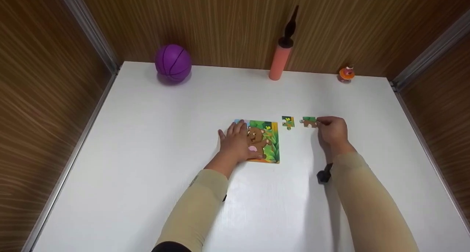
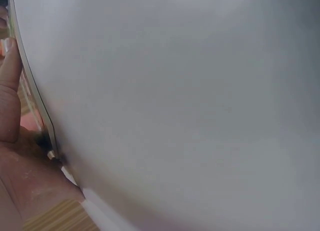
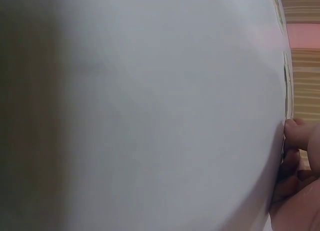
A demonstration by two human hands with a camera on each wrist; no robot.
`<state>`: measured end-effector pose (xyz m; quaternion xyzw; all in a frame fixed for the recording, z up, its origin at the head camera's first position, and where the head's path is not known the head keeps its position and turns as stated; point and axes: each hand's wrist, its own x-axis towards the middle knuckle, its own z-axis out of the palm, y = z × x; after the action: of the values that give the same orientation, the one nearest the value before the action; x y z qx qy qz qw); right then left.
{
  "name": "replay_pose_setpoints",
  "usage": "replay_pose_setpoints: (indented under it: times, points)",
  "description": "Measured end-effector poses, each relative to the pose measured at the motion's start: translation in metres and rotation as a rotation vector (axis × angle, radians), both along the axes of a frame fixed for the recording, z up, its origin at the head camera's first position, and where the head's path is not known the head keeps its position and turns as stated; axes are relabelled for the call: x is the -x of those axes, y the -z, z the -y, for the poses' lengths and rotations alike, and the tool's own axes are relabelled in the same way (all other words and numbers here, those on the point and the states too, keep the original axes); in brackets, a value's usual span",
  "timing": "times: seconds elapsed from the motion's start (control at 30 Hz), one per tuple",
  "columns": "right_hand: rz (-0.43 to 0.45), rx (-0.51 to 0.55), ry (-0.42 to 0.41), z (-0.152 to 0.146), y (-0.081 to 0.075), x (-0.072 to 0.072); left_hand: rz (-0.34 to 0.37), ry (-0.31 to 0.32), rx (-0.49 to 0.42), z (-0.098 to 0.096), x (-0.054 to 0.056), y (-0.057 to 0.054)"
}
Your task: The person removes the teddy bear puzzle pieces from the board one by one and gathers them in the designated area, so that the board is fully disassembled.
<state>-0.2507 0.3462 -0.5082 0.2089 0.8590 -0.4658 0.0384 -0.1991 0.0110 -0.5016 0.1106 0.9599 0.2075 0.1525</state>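
Note:
My left hand [image 1: 236, 145] lies with spread fingers over the left side of a square bear jigsaw puzzle [image 1: 271, 145], covering part of the picture. The thumb stretches along the puzzle's lower edge; in the left wrist view the left hand [image 2: 30, 171] shows only at the far left. To the right, my right hand [image 1: 333, 130] pinches the right end of a green and brown puzzle piece [image 1: 309, 120]. Between that piece and the puzzle lies another loose piece [image 1: 288, 122] with yellow and green print. The right wrist view catches the right hand [image 3: 300, 176] with curled fingers low over the table.
Along the back wall stand a purple ball [image 1: 173, 62] at left, a pink hand pump [image 1: 280, 61] with a black nozzle, and a small orange and pink toy figure [image 1: 347, 74] at right. Wooden panels enclose the white table [image 1: 176, 127]. A black object [image 1: 323, 176] shows beside my right sleeve.

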Motion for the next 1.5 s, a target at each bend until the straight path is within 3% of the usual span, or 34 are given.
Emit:
replay_pose_setpoints:
  times: [0.17,0.43,0.7,1.13,1.33,1.5]
  points:
    - [-0.043,-0.099,-0.049,-0.003,-0.002,-0.002,0.001,0.004,0.014,-0.001,0.000,0.000]
    - [-0.058,-0.098,-0.025,-0.001,-0.006,-0.005,-0.003,0.007,0.029,-0.001,0.001,0.000]
    - [-0.100,-0.088,-0.005,0.021,-0.017,-0.008,-0.007,0.010,0.031,-0.001,0.002,0.000]
    - [-0.271,-0.159,-0.226,0.080,-0.034,-0.012,-0.010,0.008,0.011,-0.002,0.002,0.001]
    - [-0.269,-0.165,-0.305,0.117,-0.036,-0.020,-0.007,0.006,-0.011,0.001,0.001,0.001]
    - [-0.265,-0.147,-0.385,0.147,-0.027,-0.025,-0.003,0.008,0.025,0.001,0.001,0.000]
